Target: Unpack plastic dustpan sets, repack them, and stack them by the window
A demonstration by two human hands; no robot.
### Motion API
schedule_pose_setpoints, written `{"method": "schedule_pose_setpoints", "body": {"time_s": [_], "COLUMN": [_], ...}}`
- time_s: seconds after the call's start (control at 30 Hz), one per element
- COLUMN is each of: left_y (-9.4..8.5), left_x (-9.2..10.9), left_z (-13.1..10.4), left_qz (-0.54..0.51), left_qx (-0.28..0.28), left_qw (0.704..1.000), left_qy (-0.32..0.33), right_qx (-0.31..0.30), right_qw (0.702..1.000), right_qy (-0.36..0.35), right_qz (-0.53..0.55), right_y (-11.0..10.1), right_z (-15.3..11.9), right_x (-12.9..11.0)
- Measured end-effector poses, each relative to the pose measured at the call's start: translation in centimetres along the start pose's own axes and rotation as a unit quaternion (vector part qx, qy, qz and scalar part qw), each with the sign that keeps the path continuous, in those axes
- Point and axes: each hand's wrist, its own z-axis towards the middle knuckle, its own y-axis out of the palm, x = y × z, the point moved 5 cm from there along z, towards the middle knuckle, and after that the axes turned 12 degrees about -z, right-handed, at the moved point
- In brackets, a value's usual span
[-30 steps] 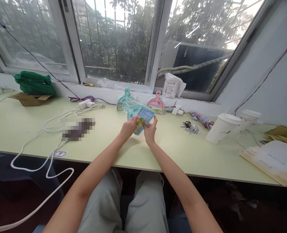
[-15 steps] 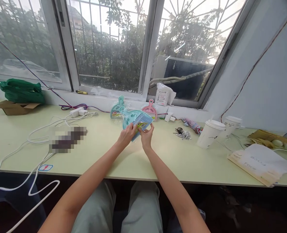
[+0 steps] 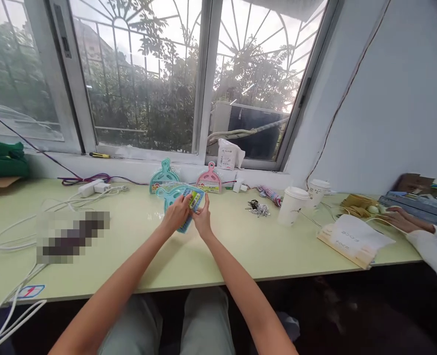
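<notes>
A teal mini dustpan with a blue brush [image 3: 170, 195] is held tilted above the table, its handle pointing left. It appears to be in clear plastic wrap with a yellow-green label. My left hand [image 3: 176, 214] closes on it near the label. From the right, my right hand [image 3: 202, 220] grips its wide edge, thumb and fingers pressed on it. Behind them, another teal dustpan set [image 3: 165, 173] leans against the wall below the window. Beside it leans a pink dustpan set [image 3: 210, 178], also with a label.
White cups with lids [image 3: 293, 204] stand to the right, near a tissue pack [image 3: 347, 241] and a small pile of metal pieces [image 3: 258, 208]. White cables [image 3: 18, 237] and a blurred-out object lie left. At far right, another person's hands [image 3: 401, 219] rest on the table.
The view has swung right, bringing another person's hands and sleeves into sight. In my hands, the teal dustpan has turned slightly and its label shows more. Both hands still hold it.
</notes>
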Motion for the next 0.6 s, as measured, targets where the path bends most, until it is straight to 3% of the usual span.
{"method": "schedule_pose_setpoints", "body": {"time_s": [0.1,0.23,0.47,0.53,0.6], "left_y": [0.3,1.8,3.6,3.2,2.2], "left_x": [0.1,0.7,3.8,3.9,2.6], "left_z": [1.0,2.3,3.1,2.4,1.7], "left_qz": [0.031,0.027,-0.057,-0.125,-0.207], "left_qx": [-0.001,-0.069,-0.057,-0.030,0.064], "left_qw": [0.999,0.997,0.991,0.984,0.973], "left_qy": [-0.020,-0.021,0.103,0.124,0.082], "right_qx": [0.020,0.040,0.075,0.115,0.149], "right_qw": [1.000,0.998,0.988,0.985,0.986], "right_qy": [0.002,0.015,0.039,0.047,0.054], "right_qz": [-0.017,-0.045,-0.129,-0.119,-0.057], "right_y": [-0.9,-1.7,-3.9,-5.3,-6.4], "right_z": [0.5,0.9,1.9,2.4,2.8], "right_x": [0.4,1.0,0.9,0.8,0.9]}}
